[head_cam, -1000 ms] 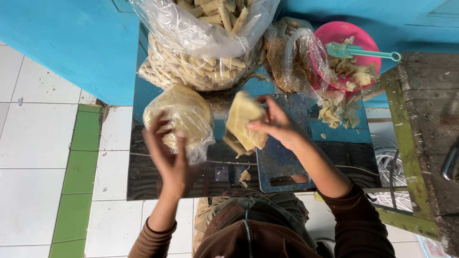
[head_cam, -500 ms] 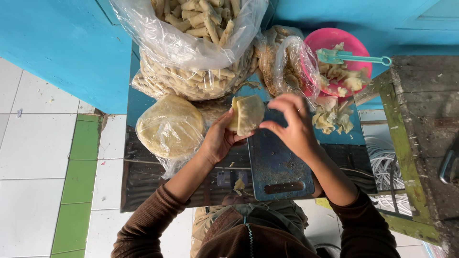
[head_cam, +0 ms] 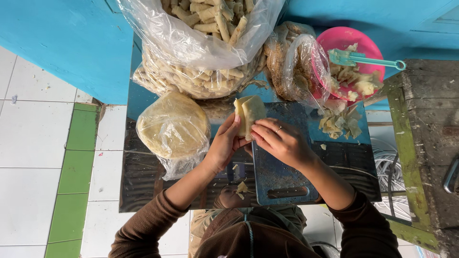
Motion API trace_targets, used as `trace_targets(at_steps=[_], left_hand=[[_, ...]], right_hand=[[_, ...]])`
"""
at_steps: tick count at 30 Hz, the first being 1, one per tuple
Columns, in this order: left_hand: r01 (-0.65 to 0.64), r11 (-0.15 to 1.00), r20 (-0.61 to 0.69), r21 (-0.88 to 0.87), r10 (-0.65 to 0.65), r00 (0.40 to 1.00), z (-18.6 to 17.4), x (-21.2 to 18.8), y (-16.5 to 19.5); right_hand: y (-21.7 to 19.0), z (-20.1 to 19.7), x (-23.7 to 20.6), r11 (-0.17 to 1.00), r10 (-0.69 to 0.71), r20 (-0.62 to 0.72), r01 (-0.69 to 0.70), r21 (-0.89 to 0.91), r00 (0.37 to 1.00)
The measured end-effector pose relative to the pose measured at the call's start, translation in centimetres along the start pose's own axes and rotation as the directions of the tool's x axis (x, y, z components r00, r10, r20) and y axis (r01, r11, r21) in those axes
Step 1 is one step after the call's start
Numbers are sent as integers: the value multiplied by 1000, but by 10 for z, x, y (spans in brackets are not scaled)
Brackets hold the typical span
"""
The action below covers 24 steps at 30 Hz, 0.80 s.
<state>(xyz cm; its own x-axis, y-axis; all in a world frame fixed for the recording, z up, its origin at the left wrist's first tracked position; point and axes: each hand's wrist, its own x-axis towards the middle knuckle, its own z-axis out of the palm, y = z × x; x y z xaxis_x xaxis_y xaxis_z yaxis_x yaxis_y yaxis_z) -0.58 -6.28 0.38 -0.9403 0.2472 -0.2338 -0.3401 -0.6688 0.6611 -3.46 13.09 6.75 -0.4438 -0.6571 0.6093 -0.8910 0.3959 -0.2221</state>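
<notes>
Both hands pinch one folded pale wrapper (head_cam: 249, 113) above the far edge of the blue cutting board (head_cam: 282, 177). Left hand (head_cam: 224, 145) grips its near-left side; right hand (head_cam: 279, 142) curls its fingertips onto the near-right edge. The filling, if any, is hidden inside the fold. On the counter (head_cam: 143, 191), a bagged stack of wrappers (head_cam: 173, 125) lies left. The bag of finished rolls (head_cam: 205, 43) is cut off at the top.

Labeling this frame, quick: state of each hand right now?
Left hand: closed on the folded pale wrapper, fingers at its left edge.
Right hand: fingertips pinching the same wrapper's lower right edge.
</notes>
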Motion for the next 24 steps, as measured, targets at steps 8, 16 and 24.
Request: trace_targets(at_steps=[8,16,24], left_hand=[[54,998,-22,18,-53,998,12,-10,3],[-137,894,186,426,61,981,12,-14,10],[-10,966,134,258,-25,991,1,-8,2]], right_hand=[[-1,3,-2,982,149,-10,-147,118,989],[5,-10,-9,801,365,198,-415,431,910],[28,4,-37,289,478,426,-595,750,769]])
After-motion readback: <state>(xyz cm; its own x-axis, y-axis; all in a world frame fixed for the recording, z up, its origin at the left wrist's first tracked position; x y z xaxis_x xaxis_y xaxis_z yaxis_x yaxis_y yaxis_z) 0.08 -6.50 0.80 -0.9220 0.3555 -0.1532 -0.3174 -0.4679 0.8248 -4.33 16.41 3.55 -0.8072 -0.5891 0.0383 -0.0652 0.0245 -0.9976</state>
